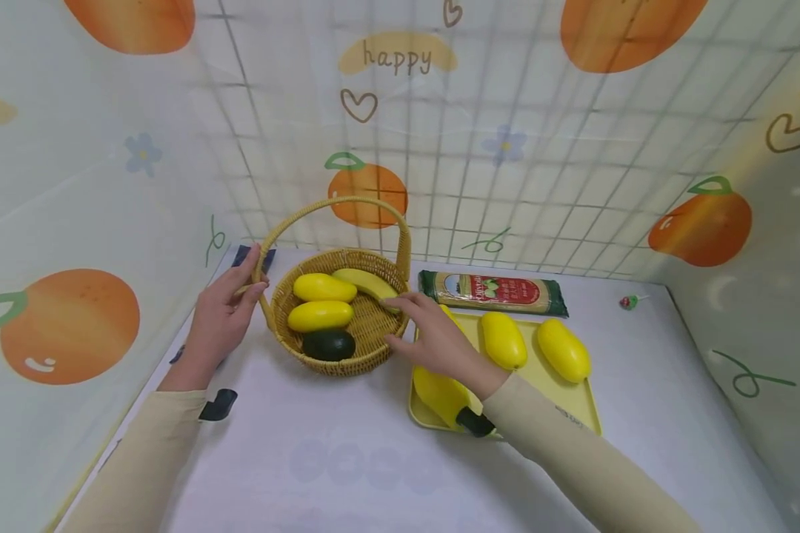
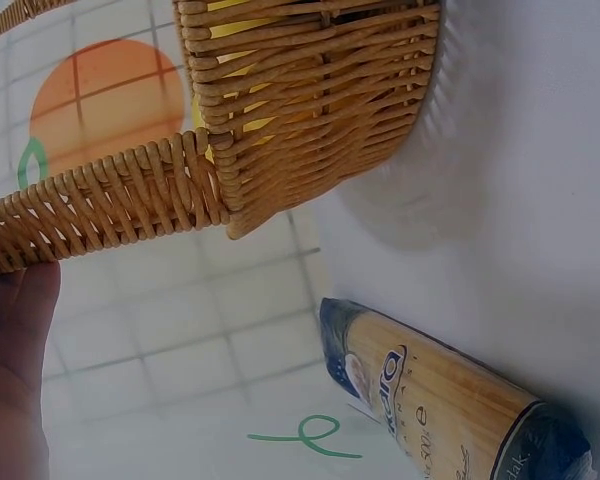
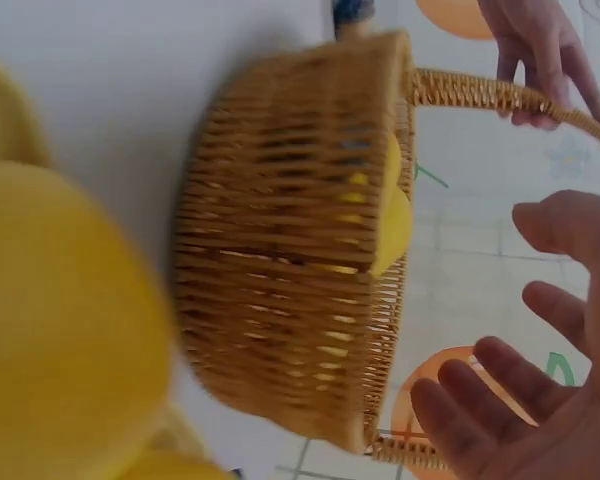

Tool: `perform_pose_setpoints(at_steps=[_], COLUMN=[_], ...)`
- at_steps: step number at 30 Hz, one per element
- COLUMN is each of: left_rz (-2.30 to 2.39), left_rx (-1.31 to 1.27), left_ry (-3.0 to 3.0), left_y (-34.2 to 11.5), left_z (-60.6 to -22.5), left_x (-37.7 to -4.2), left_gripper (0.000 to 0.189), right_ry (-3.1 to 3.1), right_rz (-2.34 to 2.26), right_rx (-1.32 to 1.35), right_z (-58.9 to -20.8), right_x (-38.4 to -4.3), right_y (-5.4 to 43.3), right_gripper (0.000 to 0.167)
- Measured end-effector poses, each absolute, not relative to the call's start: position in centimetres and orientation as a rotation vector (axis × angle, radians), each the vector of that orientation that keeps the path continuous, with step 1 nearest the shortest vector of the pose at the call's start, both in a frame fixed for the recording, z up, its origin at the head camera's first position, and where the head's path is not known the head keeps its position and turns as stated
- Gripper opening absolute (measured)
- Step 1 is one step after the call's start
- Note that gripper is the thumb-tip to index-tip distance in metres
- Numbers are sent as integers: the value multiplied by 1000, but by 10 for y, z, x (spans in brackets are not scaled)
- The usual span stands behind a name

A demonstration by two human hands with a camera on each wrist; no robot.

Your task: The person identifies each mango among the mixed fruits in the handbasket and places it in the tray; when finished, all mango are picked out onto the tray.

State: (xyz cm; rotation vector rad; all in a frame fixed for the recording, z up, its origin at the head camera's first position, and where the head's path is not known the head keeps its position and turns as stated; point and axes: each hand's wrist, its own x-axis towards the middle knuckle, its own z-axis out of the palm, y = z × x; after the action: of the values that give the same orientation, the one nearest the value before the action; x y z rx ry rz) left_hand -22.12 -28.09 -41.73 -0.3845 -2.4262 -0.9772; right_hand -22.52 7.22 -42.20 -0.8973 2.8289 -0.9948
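Observation:
A wicker basket (image 1: 347, 366) with a tall arched handle (image 1: 347, 201) stands mid-table. Inside lie two yellow mangoes (image 1: 323, 287), a banana (image 1: 370, 283) and a dark avocado (image 1: 329, 345). My left hand (image 1: 230, 303) grips the handle at its left base, and the left wrist view shows a finger (image 2: 15, 340) under the woven handle (image 2: 100, 205). My right hand (image 1: 413, 326) hovers open at the basket's right rim, fingertips near the banana. In the right wrist view its fingers (image 3: 540, 390) are spread beside the basket wall (image 3: 280, 260), holding nothing.
A yellow tray (image 1: 573, 403) right of the basket carries three yellow fruits, one (image 1: 440, 392) under my right wrist. A pasta packet (image 1: 493, 292) lies behind the tray and a small lollipop (image 1: 630, 301) further right. Dark clips (image 1: 218, 403) sit by the left wall.

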Motion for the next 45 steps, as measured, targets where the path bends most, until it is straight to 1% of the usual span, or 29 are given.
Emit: perform_pose_setpoints(at_steps=[5,9,20,29,35,38,45], left_rz=[-979,-973,-1004,-970,-965,-963,-951], left_rx=[-403,-403,-402,-389,-378,-378,-390], left_ry=[-2425,-2422,-2431,-2435,-2444,-2448,-2444], left_y=[-280,-279,-278,-279,-280,-280,-281], left_z=[-417,-416,-415,-414,-415,-415,-415], left_x=[-222,-222,-223,-220,-220,-220,-220], left_gripper=[68,69,67,70,70,69,67], right_ry=[2780,2720,2575,2586,2600,2583,2639], right_rz=[-940,-861,-659,-752,-823,-833,-676], right_rx=[-901,-922,-972,-842,-800,-810,-885], right_z=[-411,-409,-426,-428,-434,-434,-430], right_x=[-256,-273,-296,-293,-289,-287,-275], right_y=[40,17,-30,-47,-58,-64,-75], right_gripper=[54,55,54,54,49,46,45])
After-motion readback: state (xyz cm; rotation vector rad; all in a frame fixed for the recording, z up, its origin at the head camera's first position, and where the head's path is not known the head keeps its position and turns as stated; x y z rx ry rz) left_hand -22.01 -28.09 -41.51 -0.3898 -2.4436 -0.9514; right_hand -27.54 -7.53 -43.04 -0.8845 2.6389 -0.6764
